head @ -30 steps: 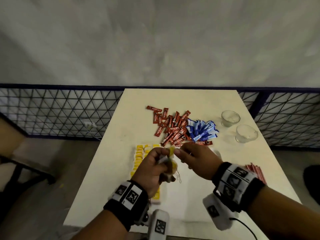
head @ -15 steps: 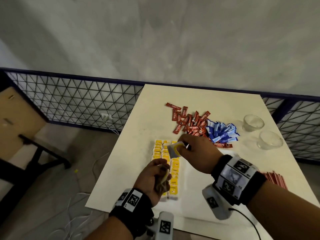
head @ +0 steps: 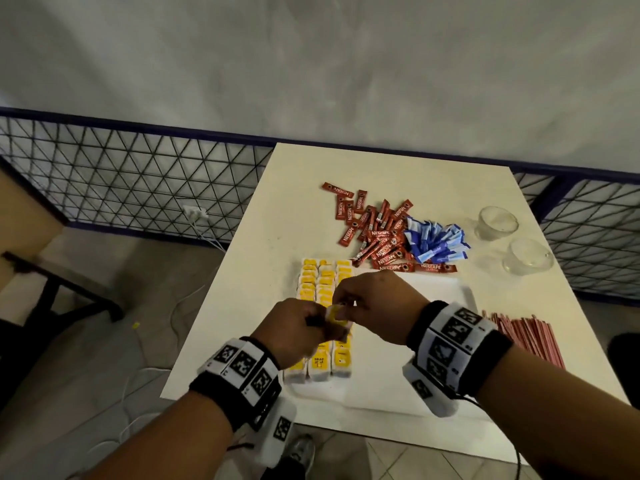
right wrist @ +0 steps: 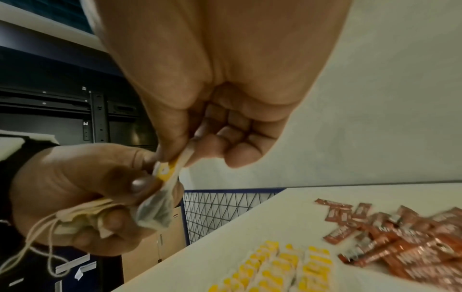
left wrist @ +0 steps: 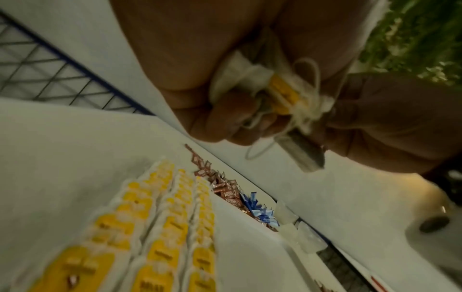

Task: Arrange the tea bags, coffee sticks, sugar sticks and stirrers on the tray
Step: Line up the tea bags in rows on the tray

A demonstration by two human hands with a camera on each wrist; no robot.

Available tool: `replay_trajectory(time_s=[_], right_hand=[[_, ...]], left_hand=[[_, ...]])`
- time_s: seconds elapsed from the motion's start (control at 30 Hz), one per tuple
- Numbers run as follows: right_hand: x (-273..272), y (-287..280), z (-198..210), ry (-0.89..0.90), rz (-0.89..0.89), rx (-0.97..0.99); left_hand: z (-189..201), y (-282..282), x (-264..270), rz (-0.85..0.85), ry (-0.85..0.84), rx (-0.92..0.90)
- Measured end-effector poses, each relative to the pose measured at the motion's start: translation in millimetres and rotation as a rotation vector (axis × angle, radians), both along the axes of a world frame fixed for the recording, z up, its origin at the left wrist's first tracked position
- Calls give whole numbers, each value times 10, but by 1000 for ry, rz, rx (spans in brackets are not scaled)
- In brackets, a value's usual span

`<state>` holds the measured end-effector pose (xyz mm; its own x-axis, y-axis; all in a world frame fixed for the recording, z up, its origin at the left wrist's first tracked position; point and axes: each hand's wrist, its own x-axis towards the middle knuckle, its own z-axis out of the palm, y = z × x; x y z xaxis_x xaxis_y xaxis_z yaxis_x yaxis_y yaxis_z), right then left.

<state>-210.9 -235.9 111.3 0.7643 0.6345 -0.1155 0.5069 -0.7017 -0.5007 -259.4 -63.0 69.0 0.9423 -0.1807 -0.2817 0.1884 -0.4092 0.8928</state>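
We hold both hands just above the near end of the tea bag rows (head: 323, 306) on the white tray (head: 446, 292). Our left hand (head: 294, 332) has its fingers curled round a small clutch of tea bags (right wrist: 95, 215), strings dangling. Our right hand (head: 375, 306) pinches the yellow-tagged top of one tea bag (right wrist: 166, 173) between thumb and forefinger, its other fingers folded into the palm.

The step, as we judge it, is drawing that one bag free to lay in the rows. To do it well we should pull slowly, so the looped strings do not drag a second bag out, then set it tag-up, flush against the last bag.

The coffee sticks (head: 377, 237) and blue sugar sticks (head: 436, 242) lie heaped beyond the tray's far edge, the red stirrers (head: 523, 337) off to the tray's right, all yet to be arranged.
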Motion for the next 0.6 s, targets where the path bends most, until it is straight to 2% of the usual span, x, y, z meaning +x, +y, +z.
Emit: replay_trajectory(time_s=[0.1,0.23,0.33,0.6], right_hand=[[-99,-60,-177,61,-94,56],[-259,-90,-551,268,-170,-1],[-364,-92,-850,386,-187,-85],[-427,-72,-1258,379,-206,-196]], left_hand=[[-128,-59,-86,23,16,-45],[-456,-98,-209,0,41,167],[-615,21,-329,52,97,245],[-736,241,-531,96,100,325]])
